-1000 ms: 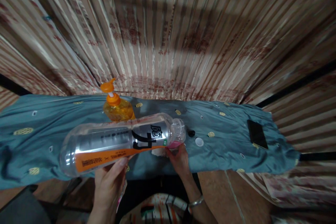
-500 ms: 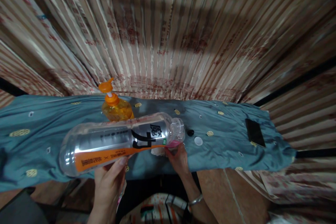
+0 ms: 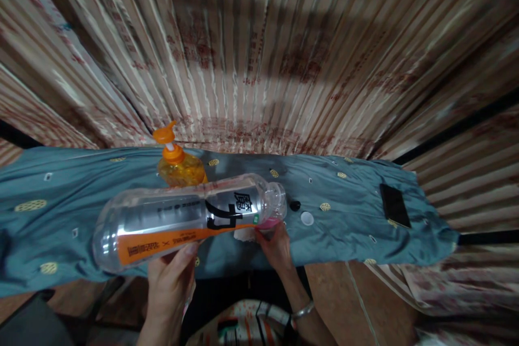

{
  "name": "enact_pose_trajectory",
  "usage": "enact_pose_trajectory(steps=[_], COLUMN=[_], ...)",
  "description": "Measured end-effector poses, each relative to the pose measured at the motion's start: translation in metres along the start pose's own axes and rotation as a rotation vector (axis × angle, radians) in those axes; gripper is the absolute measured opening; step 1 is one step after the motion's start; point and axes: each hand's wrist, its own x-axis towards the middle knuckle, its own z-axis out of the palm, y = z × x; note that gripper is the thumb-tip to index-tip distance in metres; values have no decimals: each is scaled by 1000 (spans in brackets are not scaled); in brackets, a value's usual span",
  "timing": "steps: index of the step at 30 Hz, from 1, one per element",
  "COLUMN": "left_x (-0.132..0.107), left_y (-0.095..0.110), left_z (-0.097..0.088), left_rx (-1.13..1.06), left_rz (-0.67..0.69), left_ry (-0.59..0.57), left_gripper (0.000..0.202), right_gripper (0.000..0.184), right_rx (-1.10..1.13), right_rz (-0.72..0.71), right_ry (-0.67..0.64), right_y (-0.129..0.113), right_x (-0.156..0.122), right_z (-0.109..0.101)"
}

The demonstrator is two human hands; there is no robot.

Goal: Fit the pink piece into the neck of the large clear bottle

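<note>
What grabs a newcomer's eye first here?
Probably the large clear plastic bottle with a silver-and-orange label, tilted almost flat across left of centre, with the left hand beneath its body and the right hand by its mouth. Next, the amber translucent bottle with an orange pump head, standing just beyond it. Then the flat black rectangular object, lying toward the right end of the blue-green patterned cloth.

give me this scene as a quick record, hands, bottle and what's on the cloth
left hand: holds bottle from below
right hand: by the neck, pinching a pink thing, partly hidden
bottle pose: sideways, neck to the right
cloth: pump bottle upright, black thing, white disc, phone far right
</note>
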Motion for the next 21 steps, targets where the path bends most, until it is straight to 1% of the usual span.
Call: enact_pose_trajectory(steps=[4, 9, 12, 15, 19, 21], left_x=[1, -1, -1, 1, 4, 4], left_y=[1, -2, -3, -3, -2, -2], left_z=[3, 0, -2, -3, -5, -4], left_rx=[-1, -7, -34, -80, -93, -93], left_rz=[15, 14, 17, 6, 2, -6], left_ry=[7, -12, -26, -25, -22, -31], left_gripper=[36, 27, 26, 30, 40, 39], right_gripper=[42, 44, 46, 47, 50, 51], right_rx=[-4, -9, -23, -38, -51, -60], right_rz=[3, -8, -25, -51, -61, -67], right_ry=[13, 2, 4, -5, -6, -4], right_y=[1, 3, 4, 5, 6, 6], right_x=[-1, -2, -2, -3, -3, -3], right_z=[1, 1, 2, 3, 3, 3])
